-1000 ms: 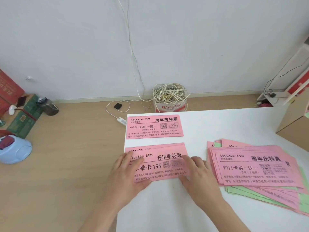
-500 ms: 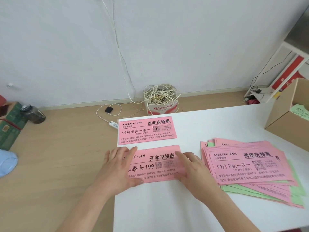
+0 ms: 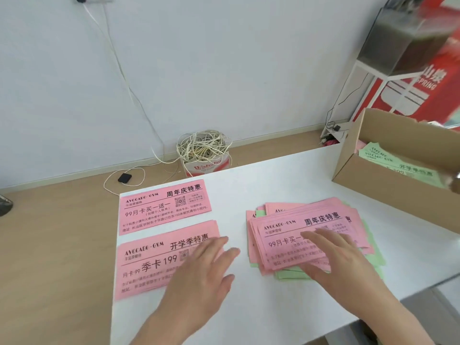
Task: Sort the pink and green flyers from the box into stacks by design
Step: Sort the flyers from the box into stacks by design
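Observation:
Two sorted pink stacks lie at the table's left: the far pink flyer (image 3: 164,206) and, nearer me, the pink "199" stack (image 3: 154,262). My left hand (image 3: 201,272) hovers with straight fingers over that near stack's right end, holding nothing. A mixed heap of pink and green flyers (image 3: 306,235) is fanned out in the middle. My right hand (image 3: 333,257) lies flat with spread fingers on the heap's top pink flyer. The cardboard box (image 3: 388,188) at the right holds green flyers (image 3: 398,163).
The white table (image 3: 273,180) ends at its left edge beside the stacks, with wooden floor beyond. A carton of tangled cables (image 3: 202,153) and a black adapter (image 3: 124,178) sit on the floor. A white shelf (image 3: 368,70) with red packaging stands at far right.
Both hands have left the near "199" stack. The right hand moved right onto the mixed heap; the left slid toward the stack's right end. The view has swung right, showing the box.

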The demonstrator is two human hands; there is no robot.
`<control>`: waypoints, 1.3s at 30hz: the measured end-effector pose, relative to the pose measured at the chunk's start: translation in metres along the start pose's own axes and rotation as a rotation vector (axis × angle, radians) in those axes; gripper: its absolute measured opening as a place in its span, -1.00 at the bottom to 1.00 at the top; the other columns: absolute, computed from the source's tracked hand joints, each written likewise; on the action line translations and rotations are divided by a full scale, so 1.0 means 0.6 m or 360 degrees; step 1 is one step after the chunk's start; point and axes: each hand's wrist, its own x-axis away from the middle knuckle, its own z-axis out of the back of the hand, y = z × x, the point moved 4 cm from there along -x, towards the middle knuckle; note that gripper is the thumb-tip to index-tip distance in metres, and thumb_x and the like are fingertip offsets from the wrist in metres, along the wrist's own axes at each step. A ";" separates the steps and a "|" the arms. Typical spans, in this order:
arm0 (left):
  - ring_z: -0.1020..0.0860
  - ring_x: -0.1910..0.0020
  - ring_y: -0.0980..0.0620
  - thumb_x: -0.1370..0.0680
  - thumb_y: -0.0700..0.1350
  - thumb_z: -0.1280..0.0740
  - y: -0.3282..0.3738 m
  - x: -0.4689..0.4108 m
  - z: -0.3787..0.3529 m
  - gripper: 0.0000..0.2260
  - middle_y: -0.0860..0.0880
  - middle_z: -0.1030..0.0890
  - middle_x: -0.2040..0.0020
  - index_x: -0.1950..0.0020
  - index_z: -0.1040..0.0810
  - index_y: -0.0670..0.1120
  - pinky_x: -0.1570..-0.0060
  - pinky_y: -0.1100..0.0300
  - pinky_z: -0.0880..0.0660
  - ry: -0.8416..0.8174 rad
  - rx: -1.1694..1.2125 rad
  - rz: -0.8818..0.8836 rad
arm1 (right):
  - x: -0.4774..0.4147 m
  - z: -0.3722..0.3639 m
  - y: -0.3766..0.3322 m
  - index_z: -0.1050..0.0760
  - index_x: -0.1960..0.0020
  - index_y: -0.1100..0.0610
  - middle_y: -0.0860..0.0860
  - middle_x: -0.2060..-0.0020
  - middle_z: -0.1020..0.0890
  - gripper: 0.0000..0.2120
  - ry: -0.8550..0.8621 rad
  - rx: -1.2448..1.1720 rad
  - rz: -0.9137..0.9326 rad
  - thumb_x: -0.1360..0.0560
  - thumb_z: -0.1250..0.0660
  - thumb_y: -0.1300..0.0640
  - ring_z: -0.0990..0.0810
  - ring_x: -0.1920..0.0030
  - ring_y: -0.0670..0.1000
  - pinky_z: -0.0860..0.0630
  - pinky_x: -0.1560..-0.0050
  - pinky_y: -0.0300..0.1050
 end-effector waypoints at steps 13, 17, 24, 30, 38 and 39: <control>-0.38 -0.39 -0.04 -0.48 0.26 -0.12 0.202 -0.171 -0.177 -0.51 -0.06 -0.40 -0.42 -0.36 -0.37 0.11 -0.31 -0.02 -0.13 -0.0506 -0.0128 0.0172 | -0.036 -0.023 0.199 -0.54 -0.22 -0.07 -0.08 -0.29 -0.52 -0.37 -0.0021 -0.0006 0.0252 -0.18 -0.62 0.13 -0.52 -0.23 0.09 -0.57 -0.09 0.04; -0.51 -0.25 -0.04 -0.41 0.28 -0.11 0.203 -0.187 -0.169 -0.53 -0.05 -0.54 -0.28 -0.18 -0.53 0.10 -0.29 0.04 -0.39 -0.0494 -0.0154 0.0219 | -0.043 -0.012 0.210 -0.52 -0.22 -0.12 -0.25 -0.23 -0.50 -0.44 0.0043 -0.0190 0.0315 -0.27 -0.58 0.09 -0.39 -0.18 -0.19 -0.47 -0.16 -0.17; -0.59 -0.04 -0.08 -0.44 -0.04 -0.43 0.194 -0.181 -0.168 -0.75 -0.09 -0.63 -0.07 -0.07 -0.59 -0.09 -0.05 0.16 -0.55 -0.0201 -0.0133 -0.0062 | -0.060 0.014 0.250 -0.41 -0.35 -0.07 -0.27 -0.17 -0.45 -0.57 0.0167 -0.0713 -0.0010 -0.52 -0.36 0.15 -0.43 -0.12 -0.11 -0.44 -0.10 -0.20; -0.50 0.31 0.07 -0.63 -0.08 -0.14 0.173 -0.185 -0.125 -0.83 0.07 -0.59 0.20 -0.15 -0.32 0.19 0.36 0.27 -0.28 0.0026 0.0511 0.0629 | -0.075 0.017 0.260 -0.32 -0.42 -0.02 -0.09 -0.18 -0.51 -0.55 0.0035 -0.0675 -0.0301 -0.55 -0.29 0.04 -0.48 -0.14 -0.03 -0.43 -0.11 -0.09; -0.60 0.03 0.09 -0.49 0.00 -0.21 0.188 -0.186 -0.133 -0.74 0.02 -0.54 -0.20 -0.14 -0.56 0.07 0.22 0.23 -0.57 0.0033 0.0198 0.0177 | -0.093 0.015 0.240 -0.49 -0.27 0.02 -0.09 0.05 -0.53 -0.63 0.0223 -0.0716 -0.0415 -0.48 -0.36 0.21 -0.49 0.15 -0.20 -0.32 0.20 -0.45; -0.60 0.09 0.09 -0.47 0.09 -0.21 0.190 -0.186 -0.136 -0.71 0.02 -0.58 -0.13 -0.10 -0.57 0.04 0.26 0.24 -0.55 -0.0004 0.0116 0.0176 | -0.096 0.016 0.242 -0.49 -0.26 0.02 -0.07 0.11 -0.55 -0.64 0.0221 -0.0791 -0.0454 -0.49 -0.35 0.21 -0.49 0.18 -0.20 -0.33 0.23 -0.46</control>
